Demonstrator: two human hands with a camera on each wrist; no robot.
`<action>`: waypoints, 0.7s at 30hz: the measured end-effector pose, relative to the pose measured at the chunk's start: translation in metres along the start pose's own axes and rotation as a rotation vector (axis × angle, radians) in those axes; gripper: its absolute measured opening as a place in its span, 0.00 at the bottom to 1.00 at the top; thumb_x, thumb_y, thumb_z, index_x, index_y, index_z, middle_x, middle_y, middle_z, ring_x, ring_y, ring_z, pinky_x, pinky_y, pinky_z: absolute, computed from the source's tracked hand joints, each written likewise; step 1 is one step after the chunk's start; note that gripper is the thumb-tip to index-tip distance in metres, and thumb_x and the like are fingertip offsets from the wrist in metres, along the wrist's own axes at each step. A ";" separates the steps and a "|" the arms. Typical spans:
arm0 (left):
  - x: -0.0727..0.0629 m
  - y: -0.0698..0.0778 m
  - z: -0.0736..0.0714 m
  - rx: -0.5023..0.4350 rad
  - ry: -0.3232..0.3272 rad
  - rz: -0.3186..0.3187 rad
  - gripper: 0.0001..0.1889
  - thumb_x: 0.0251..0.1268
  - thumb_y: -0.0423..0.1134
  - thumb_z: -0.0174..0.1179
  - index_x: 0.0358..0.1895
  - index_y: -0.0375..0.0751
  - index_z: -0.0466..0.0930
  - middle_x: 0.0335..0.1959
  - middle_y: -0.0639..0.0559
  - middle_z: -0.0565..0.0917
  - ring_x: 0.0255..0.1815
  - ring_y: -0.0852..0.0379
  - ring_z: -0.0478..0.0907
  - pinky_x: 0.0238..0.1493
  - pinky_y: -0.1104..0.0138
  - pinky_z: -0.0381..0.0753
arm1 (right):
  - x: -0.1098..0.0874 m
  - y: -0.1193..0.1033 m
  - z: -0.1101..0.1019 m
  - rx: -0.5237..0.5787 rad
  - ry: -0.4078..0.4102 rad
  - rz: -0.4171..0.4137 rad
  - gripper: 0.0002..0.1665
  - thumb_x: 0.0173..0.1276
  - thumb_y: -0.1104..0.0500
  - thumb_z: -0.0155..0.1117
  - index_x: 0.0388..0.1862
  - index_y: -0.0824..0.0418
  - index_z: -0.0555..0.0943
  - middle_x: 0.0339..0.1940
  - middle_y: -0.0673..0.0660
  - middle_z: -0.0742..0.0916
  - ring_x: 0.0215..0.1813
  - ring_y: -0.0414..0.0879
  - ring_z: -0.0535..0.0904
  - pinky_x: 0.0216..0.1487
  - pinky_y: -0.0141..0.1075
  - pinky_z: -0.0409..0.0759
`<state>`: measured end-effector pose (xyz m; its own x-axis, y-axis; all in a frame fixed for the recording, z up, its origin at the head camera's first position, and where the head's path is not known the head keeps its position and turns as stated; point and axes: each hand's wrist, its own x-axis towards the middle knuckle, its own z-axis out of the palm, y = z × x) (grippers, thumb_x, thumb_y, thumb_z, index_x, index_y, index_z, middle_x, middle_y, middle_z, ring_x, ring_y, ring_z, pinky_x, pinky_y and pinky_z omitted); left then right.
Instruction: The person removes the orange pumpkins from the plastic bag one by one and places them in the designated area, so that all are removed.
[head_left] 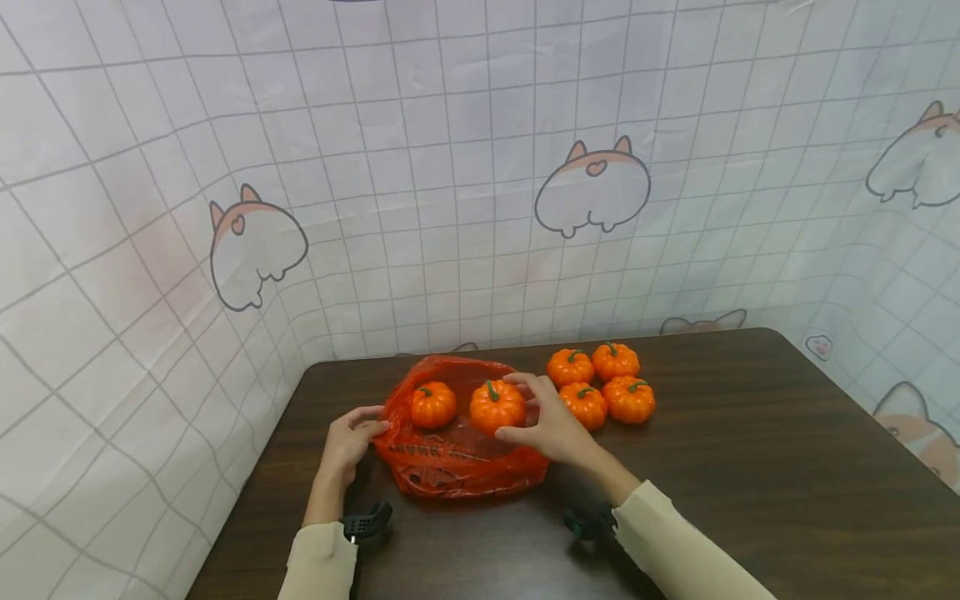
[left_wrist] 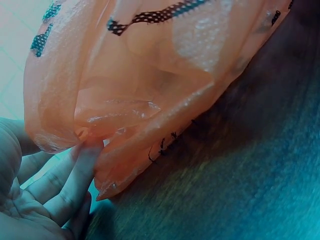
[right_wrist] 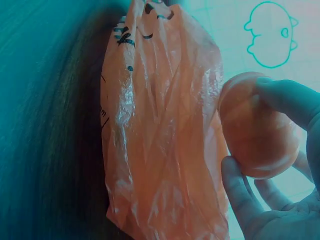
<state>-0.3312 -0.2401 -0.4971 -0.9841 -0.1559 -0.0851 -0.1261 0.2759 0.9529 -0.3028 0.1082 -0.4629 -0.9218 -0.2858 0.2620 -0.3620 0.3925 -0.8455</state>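
A red plastic bag (head_left: 465,479) with dark print lies on the table, its mouth spread wide. Inside it, toward the left, sits a small orange pumpkin (head_left: 432,406) with a green stem. My left hand (head_left: 349,442) pinches the bag's left edge; in the left wrist view, fingers (left_wrist: 75,175) meet the crumpled plastic. Over the right part of the bag's mouth, my right hand (head_left: 553,423) grips another small pumpkin (head_left: 497,407) between thumb and fingers. The right wrist view shows this held pumpkin (right_wrist: 257,127) beside the bag's wall (right_wrist: 165,135).
Several more small pumpkins (head_left: 630,400) stand grouped on the dark wooden table (head_left: 750,450), just right of the bag. Behind the table and along its left side hangs a white gridded cloth (head_left: 480,208) with cartoon animals.
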 end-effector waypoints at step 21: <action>0.003 -0.001 0.000 0.006 0.006 0.002 0.18 0.70 0.38 0.65 0.61 0.42 0.82 0.47 0.48 0.91 0.46 0.55 0.82 0.51 0.63 0.76 | -0.030 0.013 -0.034 -0.006 0.018 -0.051 0.45 0.59 0.51 0.81 0.72 0.49 0.68 0.69 0.59 0.71 0.62 0.60 0.75 0.55 0.46 0.83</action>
<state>-0.3339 -0.2410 -0.4985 -0.9836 -0.1612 -0.0810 -0.1245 0.2817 0.9514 -0.2846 0.1517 -0.4663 -0.9044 -0.2896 0.3134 -0.4096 0.3826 -0.8282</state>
